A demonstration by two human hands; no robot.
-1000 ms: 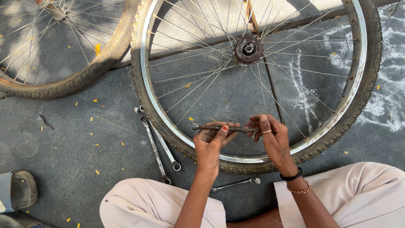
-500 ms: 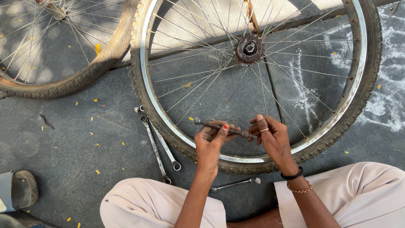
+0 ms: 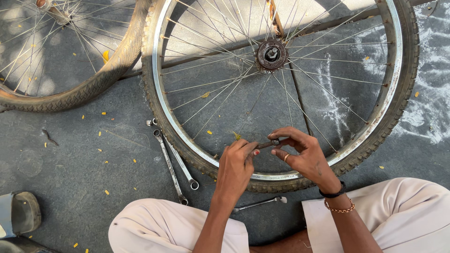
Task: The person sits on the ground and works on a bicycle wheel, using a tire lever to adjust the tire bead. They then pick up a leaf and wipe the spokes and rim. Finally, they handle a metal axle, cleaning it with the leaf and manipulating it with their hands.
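Observation:
A bicycle wheel (image 3: pixel 159 89) with a worn tyre and a chrome rim lies flat on the ground in front of me, its hub (image 3: pixel 271 54) near the top. Over the near part of the rim my left hand (image 3: pixel 236 165) and my right hand (image 3: pixel 300 152) both pinch a short rusty axle rod (image 3: pixel 269 143) between fingers and thumb. The rod is nearly level, and a nut sits on it by my right fingertips.
Two long wrenches (image 3: pixel 174 161) lie on the grey ground left of the wheel, and a thin metal tool (image 3: pixel 260 203) lies between my knees. A second wheel (image 3: pixel 79 91) lies at the upper left. A sandal (image 3: pixel 18 213) is at the lower left.
The rod has turned and tilted in my fingers, and both hands have shifted slightly around it. The wheel and the tools have stayed in place.

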